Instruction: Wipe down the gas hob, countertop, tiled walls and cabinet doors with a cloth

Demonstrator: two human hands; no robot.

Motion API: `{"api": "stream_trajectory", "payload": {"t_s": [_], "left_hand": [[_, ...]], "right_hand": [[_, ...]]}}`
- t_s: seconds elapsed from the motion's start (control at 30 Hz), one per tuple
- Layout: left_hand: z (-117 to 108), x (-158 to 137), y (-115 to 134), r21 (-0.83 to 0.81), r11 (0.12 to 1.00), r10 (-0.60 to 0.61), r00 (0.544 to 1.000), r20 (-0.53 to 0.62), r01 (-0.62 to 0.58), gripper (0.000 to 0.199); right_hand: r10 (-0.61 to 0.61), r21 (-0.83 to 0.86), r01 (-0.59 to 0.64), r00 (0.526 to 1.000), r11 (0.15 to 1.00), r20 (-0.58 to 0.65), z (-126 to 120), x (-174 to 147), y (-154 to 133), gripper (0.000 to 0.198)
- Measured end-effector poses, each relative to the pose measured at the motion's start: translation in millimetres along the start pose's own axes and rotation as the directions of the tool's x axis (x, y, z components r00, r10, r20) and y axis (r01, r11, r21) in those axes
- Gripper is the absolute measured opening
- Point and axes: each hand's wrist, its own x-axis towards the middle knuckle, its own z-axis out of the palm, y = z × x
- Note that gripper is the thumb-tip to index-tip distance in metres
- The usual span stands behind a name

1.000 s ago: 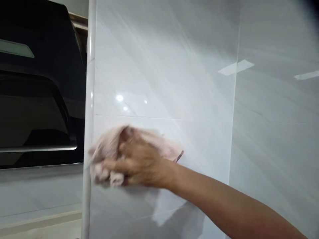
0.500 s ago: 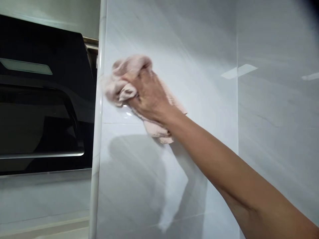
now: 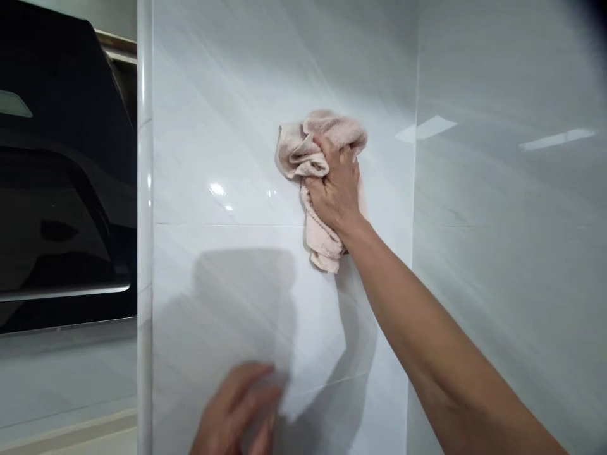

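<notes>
My right hand (image 3: 337,189) is closed on a bunched pale pink towel (image 3: 322,239) and presses it against the white tiled wall (image 3: 227,151). Folds of the towel stick out above the knuckles, and a loose end hangs below the wrist. Low in the view, my left hand (image 3: 239,411) is slightly blurred, with its fingers loosely curved and apart. It holds nothing that I can see; whether it touches the wall I cannot tell.
A rounded trim (image 3: 145,221) edges the wall on the left. Beyond it hangs a black glossy appliance (image 3: 57,208). To the right, another tiled wall (image 3: 512,272) meets this one in a corner. Bright light reflections and a head-and-arm shadow lie on the tiles.
My right hand has wiped the towel rightward across the tiles, away from the trim. My left hand has come into view at the bottom. The view has shifted somewhat to the right.
</notes>
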Motion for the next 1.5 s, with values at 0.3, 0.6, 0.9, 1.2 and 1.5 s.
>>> {"api": "stream_trajectory", "payload": {"t_s": [0.3,0.6,0.9,1.2,1.5], "left_hand": [[-40.5,226.9,37.4,0.627,0.696,0.577,0.792,-0.199,-0.350,0.064],[1.1,326.3,26.7,0.656,0.669,0.438,0.898,0.031,-0.349,0.088],[85.7,309.5,44.3,0.593,0.659,0.460,0.872,0.169,-0.462,0.104],[176.2,152.3,28.8,0.464,0.748,0.300,0.866,0.400,-0.474,0.084],[285.4,-46.4,32.3,0.138,0.989,-0.068,0.668,0.741,-0.053,0.096]], "right_hand": [[-0.058,-0.036,0.062,0.993,0.997,0.104,-10.7,-32.4,0.5,0.056],[0.068,-0.118,-0.054,0.990,0.992,0.125,-44.3,-23.1,71.6,0.057],[0.220,-0.119,-0.208,0.971,0.971,0.098,-79.4,-119.5,106.9,0.060],[0.357,-0.135,-0.336,0.914,0.932,0.191,-99.8,-333.9,67.1,0.059],[0.861,-0.245,-0.852,0.365,0.462,0.354,-165.2,-543.0,-42.9,0.042]]}}
